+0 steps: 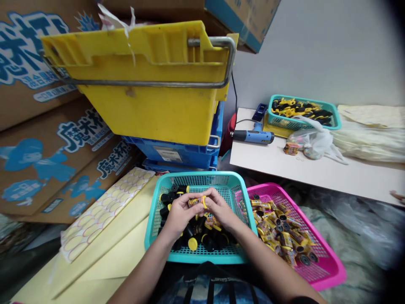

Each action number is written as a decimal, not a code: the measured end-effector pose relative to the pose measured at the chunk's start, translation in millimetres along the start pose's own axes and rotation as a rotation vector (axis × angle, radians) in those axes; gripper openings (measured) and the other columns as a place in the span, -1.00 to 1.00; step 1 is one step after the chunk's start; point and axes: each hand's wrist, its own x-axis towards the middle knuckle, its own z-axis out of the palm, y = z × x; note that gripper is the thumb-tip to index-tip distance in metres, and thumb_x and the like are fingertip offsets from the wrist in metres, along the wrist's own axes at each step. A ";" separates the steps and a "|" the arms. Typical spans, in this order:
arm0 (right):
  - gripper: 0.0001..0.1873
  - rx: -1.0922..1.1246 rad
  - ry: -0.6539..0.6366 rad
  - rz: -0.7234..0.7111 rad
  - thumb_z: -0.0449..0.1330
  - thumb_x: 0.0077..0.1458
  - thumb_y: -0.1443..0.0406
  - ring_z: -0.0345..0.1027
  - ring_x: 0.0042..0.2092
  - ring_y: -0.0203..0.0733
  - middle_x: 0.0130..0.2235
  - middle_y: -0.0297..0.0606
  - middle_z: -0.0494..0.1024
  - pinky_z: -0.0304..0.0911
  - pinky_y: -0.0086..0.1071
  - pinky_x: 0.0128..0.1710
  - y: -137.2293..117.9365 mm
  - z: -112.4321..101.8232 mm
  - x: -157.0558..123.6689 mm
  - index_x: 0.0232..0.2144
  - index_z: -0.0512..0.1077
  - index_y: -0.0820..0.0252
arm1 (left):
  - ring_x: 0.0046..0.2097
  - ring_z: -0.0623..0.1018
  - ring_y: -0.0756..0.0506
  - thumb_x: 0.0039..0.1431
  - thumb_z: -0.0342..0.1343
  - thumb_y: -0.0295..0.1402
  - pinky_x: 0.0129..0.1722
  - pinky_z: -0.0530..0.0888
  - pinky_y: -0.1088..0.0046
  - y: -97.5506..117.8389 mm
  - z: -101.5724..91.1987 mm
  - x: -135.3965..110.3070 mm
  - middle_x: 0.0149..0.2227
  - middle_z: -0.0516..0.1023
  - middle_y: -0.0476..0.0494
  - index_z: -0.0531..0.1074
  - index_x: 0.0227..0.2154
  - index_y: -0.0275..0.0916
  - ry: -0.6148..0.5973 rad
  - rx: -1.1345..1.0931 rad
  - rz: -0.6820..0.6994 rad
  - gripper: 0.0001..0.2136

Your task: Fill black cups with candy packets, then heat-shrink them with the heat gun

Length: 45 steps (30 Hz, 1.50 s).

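Over the middle of a teal basket [202, 256], my left hand [179, 213] and my right hand [220, 209] meet around a small bottle [196, 202] with a printed yellow-orange wrap and a yellow cap. The bottle lies sideways between the fingertips, with the cap end at my right hand. Below them, the basket holds many plain black bottles with yellow caps [192, 243] and a few wrapped ones. A pink basket [333, 274] stands to the right, partly behind my right forearm, with a heap of wrapped bottles [286, 240] in it.
A yellow crate [152, 109] on blue crates [177, 154] rises just ahead; printed cartons [53, 169] lean at left. Sticker sheets [107, 207] lie beside the teal basket. On the white table [259, 158] are a blue heat gun [253, 136], a plastic bag [322, 139] and another teal basket [338, 116].
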 end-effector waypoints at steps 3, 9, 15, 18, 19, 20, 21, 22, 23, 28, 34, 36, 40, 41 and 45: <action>-0.63 -0.338 0.100 -0.181 0.08 0.19 0.04 0.34 -0.14 -0.22 -0.11 -0.20 0.38 0.33 -0.30 -0.17 -9.3 -1.6 -5.9 -0.06 0.29 0.12 | -0.34 0.55 -0.03 -0.16 0.37 -0.28 -0.30 0.49 0.45 3.7 10.3 1.8 -0.37 0.57 -0.06 0.48 -0.32 -0.27 0.002 0.054 0.021 -0.68; -0.73 -1.114 0.379 -0.734 0.23 0.09 0.32 0.34 -0.15 -0.19 -0.19 -0.22 0.43 0.30 -0.29 -0.14 -64.9 -40.6 -52.6 -0.11 0.40 0.09 | -0.11 0.57 -0.16 0.04 0.20 -0.11 -0.13 0.48 0.31 15.6 7.9 18.0 -0.15 0.59 -0.23 0.30 0.06 -0.21 -0.182 0.178 0.031 -0.46; -0.71 -1.681 0.705 -0.203 0.15 0.12 0.15 0.29 -0.11 0.06 -0.19 -0.02 0.45 0.23 -0.05 -0.13 -71.0 -90.4 -79.9 -0.22 0.48 0.24 | -0.09 0.51 -0.17 0.13 0.08 -0.29 -0.07 0.42 0.26 -7.4 -31.5 29.5 -0.14 0.59 -0.17 0.54 -0.23 -0.20 -0.109 0.949 0.140 -0.79; -0.75 -1.614 0.280 -0.002 0.08 0.20 0.21 0.32 -0.09 -0.03 -0.17 -0.06 0.50 0.22 -0.18 -0.07 -44.8 -60.7 -39.3 -0.23 0.50 0.19 | -0.03 0.47 -0.20 0.18 0.04 -0.35 -0.01 0.35 0.21 -26.2 -23.8 21.9 -0.13 0.59 -0.16 0.54 -0.19 -0.17 -0.373 1.259 0.219 -0.79; -0.76 -1.576 0.133 0.154 0.06 0.21 0.25 0.35 -0.10 -0.07 -0.20 -0.08 0.52 0.23 -0.24 -0.07 -35.2 -46.8 -21.7 -0.25 0.51 0.19 | -0.04 0.47 -0.20 0.18 0.05 -0.36 -0.02 0.33 0.20 -31.3 -19.7 18.8 -0.15 0.60 -0.17 0.54 -0.20 -0.16 -0.430 1.332 0.245 -0.80; -0.78 -1.569 0.046 0.364 0.09 0.19 0.27 0.36 -0.08 -0.04 -0.21 -0.04 0.53 0.25 -0.26 -0.10 -25.7 -34.1 -4.6 -0.26 0.51 0.23 | -0.07 0.48 -0.20 0.17 0.07 -0.36 -0.03 0.32 0.20 -35.5 -16.2 16.1 -0.18 0.60 -0.17 0.55 -0.23 -0.16 -0.466 1.391 0.264 -0.82; -0.79 -1.574 0.036 0.456 0.13 0.14 0.30 0.39 -0.10 0.03 -0.21 0.05 0.53 0.26 -0.24 -0.15 -16.7 -24.0 10.8 -0.26 0.51 0.32 | -0.10 0.48 -0.19 0.16 0.08 -0.37 -0.05 0.31 0.20 -38.8 -13.6 13.7 -0.23 0.61 -0.16 0.55 -0.28 -0.16 -0.478 1.437 0.274 -0.84; -0.77 -1.578 0.037 0.517 0.16 0.11 0.34 0.39 -0.09 0.07 -0.18 0.11 0.52 0.27 -0.23 -0.19 -8.5 -17.5 23.4 -0.21 0.49 0.37 | -0.14 0.49 -0.18 0.15 0.10 -0.37 -0.07 0.30 0.21 -41.1 -12.3 11.9 -0.29 0.61 -0.16 0.56 -0.33 -0.17 -0.476 1.468 0.280 -0.87; -0.74 -1.583 0.045 0.554 0.17 0.08 0.37 0.40 -0.08 0.11 -0.15 0.16 0.50 0.27 -0.23 -0.20 -1.5 -14.9 32.8 -0.17 0.47 0.41 | -0.17 0.49 -0.18 0.14 0.11 -0.36 -0.09 0.29 0.22 -42.6 -12.1 10.6 -0.32 0.61 -0.15 0.55 -0.37 -0.17 -0.470 1.481 0.286 -0.88; -0.92 -1.531 -0.009 0.572 0.19 0.04 0.41 0.44 -0.18 -0.01 -0.26 0.03 0.55 0.22 -0.34 -0.26 11.0 -36.9 42.8 -0.38 0.49 0.34 | -0.24 0.51 -0.19 0.12 0.13 -0.31 -0.13 0.31 0.22 -40.6 -17.5 11.3 -0.43 0.59 -0.15 0.54 -0.52 -0.20 -0.397 1.349 0.288 -0.83; -0.95 -1.396 -0.111 0.366 0.19 0.08 0.32 0.38 -0.29 -0.24 -0.35 -0.26 0.52 0.15 -0.44 -0.31 -13.9 -39.8 29.4 -0.38 0.40 0.21 | -0.12 0.53 -0.17 0.10 0.11 -0.32 -0.11 0.42 0.30 -29.2 -22.0 25.4 -0.18 0.57 -0.20 0.50 -0.20 -0.22 0.024 0.837 0.168 -0.78; -0.93 -1.251 -0.168 0.240 0.20 0.04 0.33 0.33 -0.32 -0.32 -0.37 -0.36 0.48 0.15 -0.48 -0.31 -22.5 -32.7 26.0 -0.37 0.37 0.19 | -0.19 0.55 -0.13 -0.02 0.21 -0.36 -0.18 0.45 0.35 -26.3 -22.6 28.5 -0.24 0.58 -0.17 0.44 -0.10 -0.24 0.021 0.533 0.063 -0.64; -0.60 -0.727 0.003 0.057 0.22 0.00 0.22 0.29 -0.31 -0.30 -0.33 -0.34 0.40 0.19 -0.43 -0.28 -23.4 -20.6 26.7 -0.10 0.30 0.21 | -0.39 0.51 0.00 -0.05 0.24 -0.36 -0.31 0.43 0.49 -21.9 -21.1 26.6 -0.46 0.51 0.01 0.42 -0.17 -0.27 0.086 0.110 0.003 -0.67; -0.58 -0.644 0.041 0.092 0.21 0.01 0.15 0.28 -0.32 -0.29 -0.34 -0.33 0.40 0.19 -0.41 -0.28 -20.6 -18.2 28.2 -0.11 0.31 0.24 | -0.39 0.50 0.02 -0.06 0.26 -0.34 -0.33 0.42 0.51 -20.9 -20.3 25.0 -0.45 0.50 0.01 0.42 -0.19 -0.26 0.148 0.034 0.016 -0.67; -0.59 -0.651 0.072 0.176 0.11 0.07 0.00 0.21 -0.41 -0.30 -0.47 -0.33 0.36 0.11 -0.41 -0.35 -10.4 -10.1 33.5 -0.47 0.37 0.27 | -0.40 0.50 0.03 -0.07 0.29 -0.29 -0.33 0.43 0.52 -16.5 -19.4 19.7 -0.43 0.51 0.01 0.37 -0.14 -0.27 0.198 -0.127 -0.022 -0.60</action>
